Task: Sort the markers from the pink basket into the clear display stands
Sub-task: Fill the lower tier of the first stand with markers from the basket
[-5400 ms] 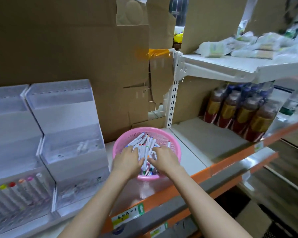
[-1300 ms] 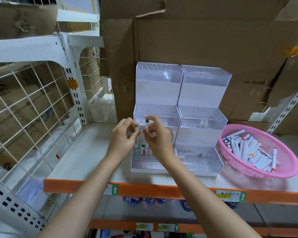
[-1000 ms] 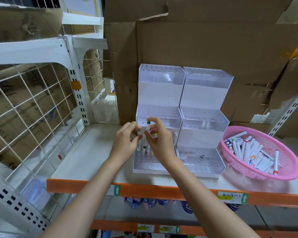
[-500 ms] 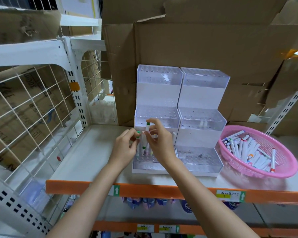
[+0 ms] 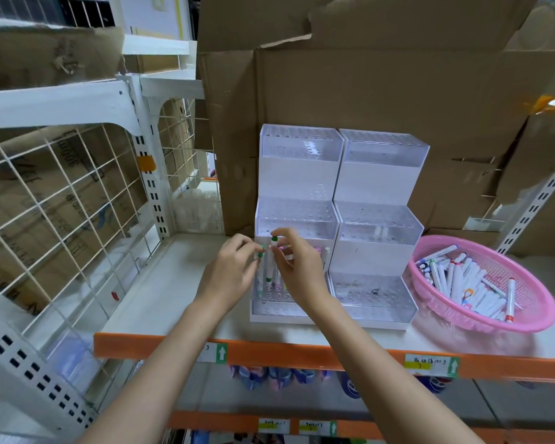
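Observation:
Two clear stepped display stands stand side by side on the shelf, the left stand [image 5: 298,174] and the right stand [image 5: 378,193]. My left hand [image 5: 229,277] pinches a green-capped marker [image 5: 261,267] upright over the left stand's bottom tier. My right hand [image 5: 298,267] pinches a second green-capped marker [image 5: 271,261] beside it and hides other markers standing there. The pink basket [image 5: 526,315] to the right holds several white markers [image 5: 455,280].
Cardboard boxes [image 5: 382,100] back the stands. A white wire grid panel [image 5: 64,206] closes the left side. The shelf has an orange front edge [image 5: 302,350] with price labels. Bare shelf surface [image 5: 161,293] lies left of the stands.
Since 5.4 s ago my hands left the basket and came to the left stand with markers. In the last second both markers sank lower toward the bottom tier's holes.

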Tool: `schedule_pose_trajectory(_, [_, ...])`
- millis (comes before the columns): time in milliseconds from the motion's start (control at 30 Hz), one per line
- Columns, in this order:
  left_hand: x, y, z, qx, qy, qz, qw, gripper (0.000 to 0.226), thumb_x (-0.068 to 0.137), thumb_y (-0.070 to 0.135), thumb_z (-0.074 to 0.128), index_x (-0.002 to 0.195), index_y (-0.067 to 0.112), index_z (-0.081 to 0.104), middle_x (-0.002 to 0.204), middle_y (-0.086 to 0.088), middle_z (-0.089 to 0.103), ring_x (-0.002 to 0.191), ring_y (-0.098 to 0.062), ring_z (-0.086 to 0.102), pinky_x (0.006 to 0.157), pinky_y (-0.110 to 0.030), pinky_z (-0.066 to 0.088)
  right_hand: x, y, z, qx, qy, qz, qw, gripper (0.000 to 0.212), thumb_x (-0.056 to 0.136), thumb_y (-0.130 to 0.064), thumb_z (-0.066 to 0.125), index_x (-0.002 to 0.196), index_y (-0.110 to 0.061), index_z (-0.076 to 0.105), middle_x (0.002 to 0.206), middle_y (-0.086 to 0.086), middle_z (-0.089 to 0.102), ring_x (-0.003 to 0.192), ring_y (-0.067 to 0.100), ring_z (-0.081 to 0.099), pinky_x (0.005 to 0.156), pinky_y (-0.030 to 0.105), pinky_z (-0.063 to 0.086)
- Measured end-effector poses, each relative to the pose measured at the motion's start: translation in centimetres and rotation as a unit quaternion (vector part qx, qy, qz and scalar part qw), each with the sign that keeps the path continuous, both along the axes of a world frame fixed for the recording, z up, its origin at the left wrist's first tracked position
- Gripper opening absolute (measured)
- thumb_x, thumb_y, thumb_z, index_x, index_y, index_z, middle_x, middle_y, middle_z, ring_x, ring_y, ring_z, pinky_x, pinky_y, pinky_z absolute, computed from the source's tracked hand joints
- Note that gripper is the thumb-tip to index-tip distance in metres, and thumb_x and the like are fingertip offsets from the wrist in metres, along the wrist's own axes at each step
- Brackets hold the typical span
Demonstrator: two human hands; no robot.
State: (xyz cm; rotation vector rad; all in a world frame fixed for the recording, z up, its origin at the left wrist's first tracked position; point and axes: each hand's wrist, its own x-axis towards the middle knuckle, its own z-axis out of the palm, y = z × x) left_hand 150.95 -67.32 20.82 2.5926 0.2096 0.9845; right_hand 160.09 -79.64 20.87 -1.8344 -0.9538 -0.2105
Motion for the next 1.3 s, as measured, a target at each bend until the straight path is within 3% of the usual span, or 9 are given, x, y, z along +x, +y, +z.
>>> schedule_pose_trajectory(267, [-0.1,0.1,0.2,0.034,0.014,0.010,0.999,0.014,0.084,0.010,0.065,0.098,0.015,0.068,0.099,0.002,0.056,0.091,-0.019,0.056,0.060,-0.036,0.051,0.5,0.3,-1.1,-0.050,-0.076,-0.002,0.996,0.010,0.088,-0.006,0.063,0.096,-0.010,0.067,0.093,0.005,0.067,0.075,0.020,0.061,0.070,0.042,0.053])
schedule_pose_trajectory(433, [-0.4,0.0,0.3,0.056,0.025,0.019,0.998,0.020,0.081,0.010,0.068,0.100,0.015,0.068,0.100,0.001,0.058,0.092,-0.020,0.057,0.061,-0.033,0.049,0.5,0.3,-0.6,-0.071,-0.069,-0.027,0.995,0.008,0.087,-0.013,0.068,0.094,-0.009,0.068,0.091,0.004,0.068,0.069,0.010,0.053,0.068,0.033,0.050])
schedule_pose_trajectory(667, [-0.6,-0.2,0.6,0.065,0.037,0.025,0.997,0.023,0.080,0.010,0.069,0.102,0.015,0.068,0.101,0.000,0.058,0.092,-0.021,0.058,0.062,-0.032,0.049,0.3,0.2,0.5,-0.152,-0.138,-0.079,0.975,0.016,0.088,-0.032,0.067,0.093,-0.017,0.065,0.093,-0.001,0.063,0.090,0.019,0.053,0.059,0.027,0.031])
schedule_pose_trajectory(833, [-0.5,-0.2,0.8,0.064,0.049,0.031,0.996,0.022,0.082,0.012,0.067,0.104,0.016,0.067,0.102,0.000,0.058,0.094,-0.020,0.057,0.065,-0.031,0.048,0.5,0.3,0.8,-0.165,-0.173,-0.103,0.965,0.017,0.084,-0.031,0.072,0.088,-0.016,0.065,0.087,0.001,0.063,0.087,0.024,0.054,0.056,0.030,0.034])
schedule_pose_trajectory(967, [-0.5,-0.4,0.9,0.060,0.058,0.035,0.996,0.023,0.084,0.013,0.065,0.106,0.016,0.066,0.104,0.000,0.057,0.096,-0.020,0.056,0.068,-0.032,0.048,0.4,0.6,0.9,-0.171,-0.170,-0.103,0.965,0.019,0.080,-0.028,0.075,0.086,-0.013,0.065,0.085,0.005,0.062,0.084,0.029,0.055,0.060,0.031,0.028])
schedule_pose_trajectory(1300, [0.4,-1.8,1.9,0.075,0.039,0.007,0.996,0.028,0.082,0.010,0.067,0.110,0.014,0.065,0.103,-0.002,0.060,0.092,-0.022,0.059,0.070,-0.035,0.052,0.7,-1.5,1.5,-0.185,-0.195,-0.112,0.957,0.026,0.079,-0.034,0.075,0.094,-0.016,0.063,0.089,0.004,0.062,0.087,0.030,0.056,0.069,0.037,0.041])
